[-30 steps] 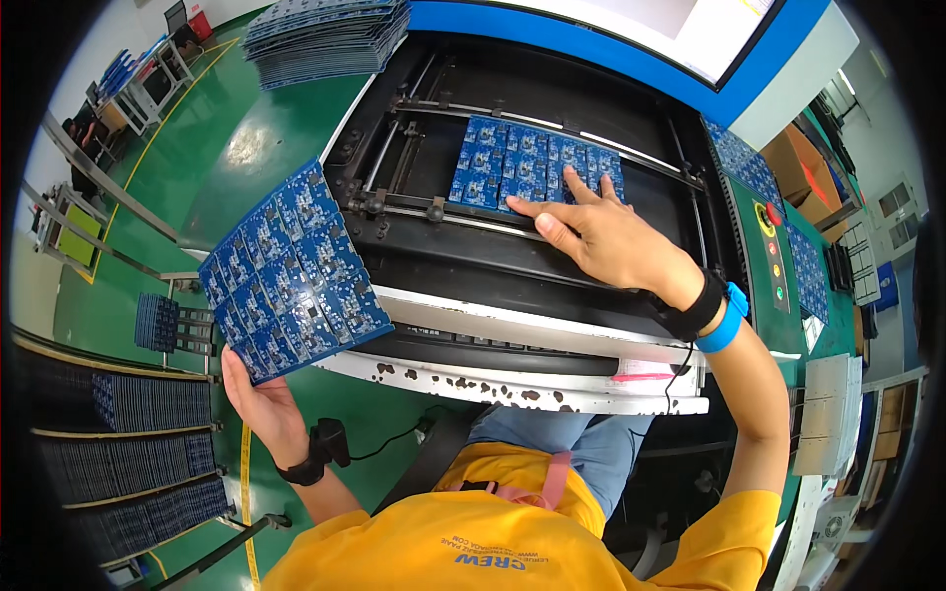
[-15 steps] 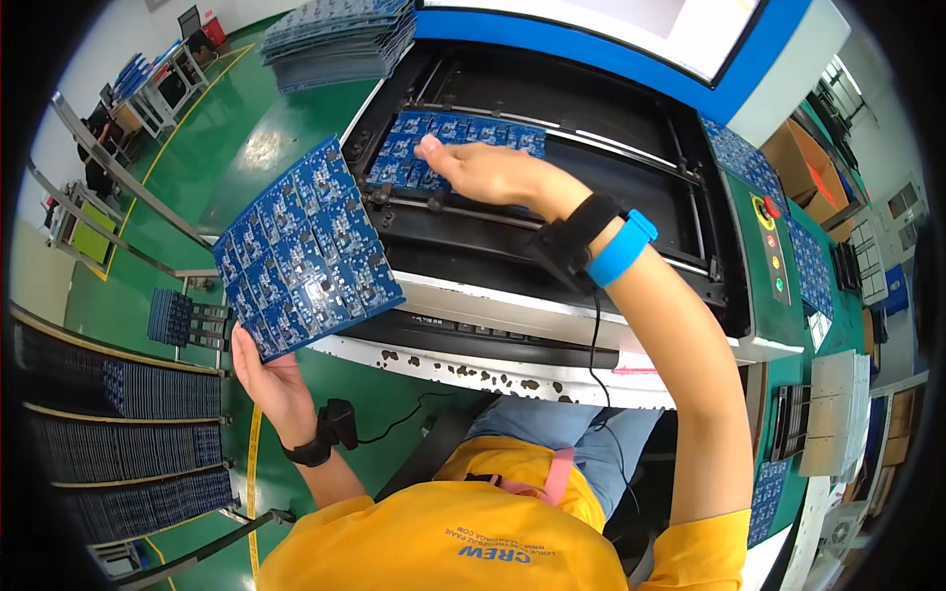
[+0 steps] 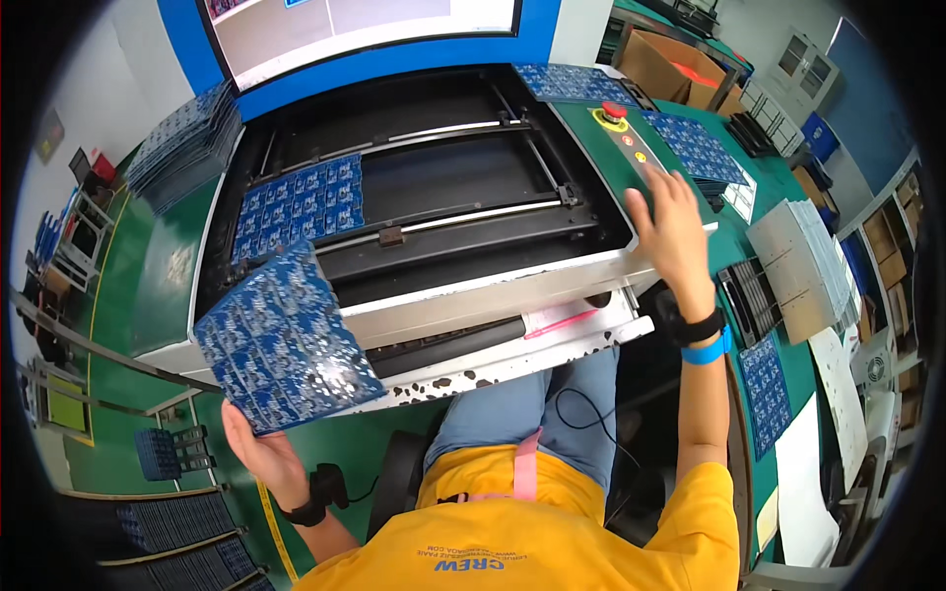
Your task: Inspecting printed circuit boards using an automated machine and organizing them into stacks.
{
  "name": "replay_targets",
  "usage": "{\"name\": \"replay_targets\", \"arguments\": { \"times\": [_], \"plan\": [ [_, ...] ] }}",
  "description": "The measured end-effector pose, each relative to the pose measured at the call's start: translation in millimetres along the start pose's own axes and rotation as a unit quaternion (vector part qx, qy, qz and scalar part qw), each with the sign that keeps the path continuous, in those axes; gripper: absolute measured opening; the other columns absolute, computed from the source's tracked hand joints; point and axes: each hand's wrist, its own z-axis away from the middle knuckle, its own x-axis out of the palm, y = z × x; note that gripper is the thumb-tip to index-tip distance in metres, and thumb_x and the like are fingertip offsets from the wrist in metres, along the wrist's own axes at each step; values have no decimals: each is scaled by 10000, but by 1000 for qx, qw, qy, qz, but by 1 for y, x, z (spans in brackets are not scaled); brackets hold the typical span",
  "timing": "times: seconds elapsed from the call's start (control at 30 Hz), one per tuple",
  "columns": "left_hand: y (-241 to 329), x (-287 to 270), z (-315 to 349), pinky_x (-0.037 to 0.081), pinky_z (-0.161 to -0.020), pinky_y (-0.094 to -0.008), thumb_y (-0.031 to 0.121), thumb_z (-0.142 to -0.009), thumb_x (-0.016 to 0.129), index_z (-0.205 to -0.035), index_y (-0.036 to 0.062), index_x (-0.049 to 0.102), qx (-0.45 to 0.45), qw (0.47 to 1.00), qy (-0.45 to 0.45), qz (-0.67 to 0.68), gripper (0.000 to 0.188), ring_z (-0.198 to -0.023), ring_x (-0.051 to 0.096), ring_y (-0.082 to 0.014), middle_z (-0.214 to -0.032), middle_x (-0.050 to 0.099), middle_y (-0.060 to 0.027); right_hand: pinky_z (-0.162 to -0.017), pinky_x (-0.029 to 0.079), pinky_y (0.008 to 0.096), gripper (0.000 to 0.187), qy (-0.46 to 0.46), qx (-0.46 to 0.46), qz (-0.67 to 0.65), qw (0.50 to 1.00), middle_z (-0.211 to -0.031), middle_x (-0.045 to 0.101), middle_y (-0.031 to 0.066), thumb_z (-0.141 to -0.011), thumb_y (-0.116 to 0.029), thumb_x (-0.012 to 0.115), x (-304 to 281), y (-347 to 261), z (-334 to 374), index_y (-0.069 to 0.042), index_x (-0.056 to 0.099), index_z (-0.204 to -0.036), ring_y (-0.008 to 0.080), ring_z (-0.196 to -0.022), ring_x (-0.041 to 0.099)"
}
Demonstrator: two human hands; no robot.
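"Holding what, in our left hand (image 3: 266, 455)?"

"A blue circuit-board panel (image 3: 291, 340), gripped at its lower left corner. The hand is partly closed, palm upward, and some of the fingers are hidden behind the board. We have it tilted, in front of the machine's left front corner."

"And our right hand (image 3: 675, 231)?"

"It has hold of nothing that we can see. The thumb stands apart from the slightly bent fingers, above the front end of the green control strip (image 3: 581, 138). Whether a fingertip touches a button there, we can't tell. The red mushroom button (image 3: 614, 111) is further back, beyond the fingertips."

"Do we have another board in the machine?"

"Yes, a second circuit-board panel (image 3: 305, 202) lies flat at the left end of the black rail bed (image 3: 453, 177). In our view the held panel covers its near edge; we can't tell whether the two touch."

"What's around us?"

"A stack of panels (image 3: 187, 148) to the left of the rail bed, the blue-framed monitor (image 3: 374, 28) behind it, and, on the green bench to our right, one more panel (image 3: 767, 394) near our forearm."
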Motion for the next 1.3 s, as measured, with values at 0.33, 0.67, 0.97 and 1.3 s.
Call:
{"name": "replay_targets", "arguments": {
  "times": [0.33, 0.67, 0.97, 1.3],
  "plan": [
    [-9, 25, 28, 464, -766, -264, 226, -964, 421, -1087, 10, 490, -60, 997, -54, -14, 258, -877, 553, -113, -1008, 567, -43, -710, 460, 388, 256, -71, 40, 117, 990, -880, 583, 77, -838, -315, 590, -17, 19, -17, -69, 659, -847, 285, -841, 545],
    [-24, 23, 50, 425, -761, -230, 225, -964, 420, -1059, 19, 476, -97, 980, -165, -60, 234, -857, 523, -75, -948, 559, -14, -802, 454, 317, 646, -319, 76, -625, 708, -1018, 600, 134, -821, -369, 594, -41, -121, 114, 3, 396, -1311, 206, -914, 588],
    [-34, -10, 23, 364, -925, -368, 167, -883, 500, -1111, 21, 523, 117, 802, -203, -549, 271, -1063, 506, -300, -1135, 545, -142, -777, 416, 230, 350, -145, 305, -698, 631, -971, 601, 40, -851, -189, 632, -28, -142, 170, 24, 501, -1097, 96, -857, 534],
    [-56, -52, 9, 201, -1038, -446, 150, -835, 557, -1128, -12, 439, 159, 677, -82, -714, 355, -1271, 303, -358, -1331, 368, -241, -786, 405, 235, 367, -75, 370, -682, 627, -994, 594, 47, -852, -192, 625, -36, -131, 185, 27, 488, -1113, 90, -864, 525]
  ]
}}
